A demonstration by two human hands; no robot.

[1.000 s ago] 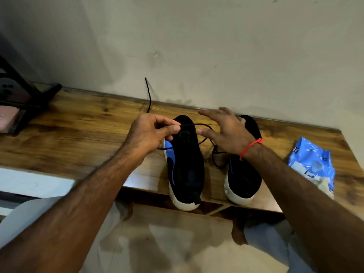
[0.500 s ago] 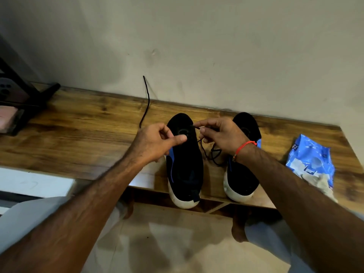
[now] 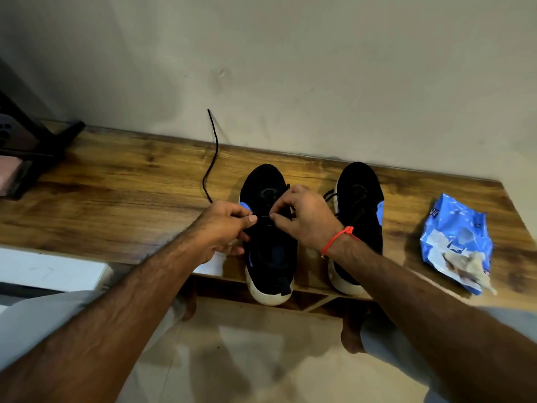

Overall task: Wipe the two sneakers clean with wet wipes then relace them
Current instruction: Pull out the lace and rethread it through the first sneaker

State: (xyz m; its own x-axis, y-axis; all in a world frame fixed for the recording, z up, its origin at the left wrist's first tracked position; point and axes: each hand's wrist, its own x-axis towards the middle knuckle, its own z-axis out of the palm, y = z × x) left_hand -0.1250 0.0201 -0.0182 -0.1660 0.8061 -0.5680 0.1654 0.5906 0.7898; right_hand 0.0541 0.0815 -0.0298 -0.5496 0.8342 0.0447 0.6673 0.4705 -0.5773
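Both hands (image 3: 223,225) slid heelward along the wall-pointing left sneaker (image 3: 268,237).

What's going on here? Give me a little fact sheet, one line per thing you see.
surface: brown wooden bench set against a pale wall
left black sneaker with white sole: toe to the wall, being laced
right black sneaker with white sole: beside it, apart, loose lace on top
thin black shoelace: free end trails from the left hand up the wall
left hand: pinches the lace over the left sneaker
right hand: pinches the lace tip; red thread on wrist
blue wet-wipe pack: on the bench, right end, with a crumpled wipe
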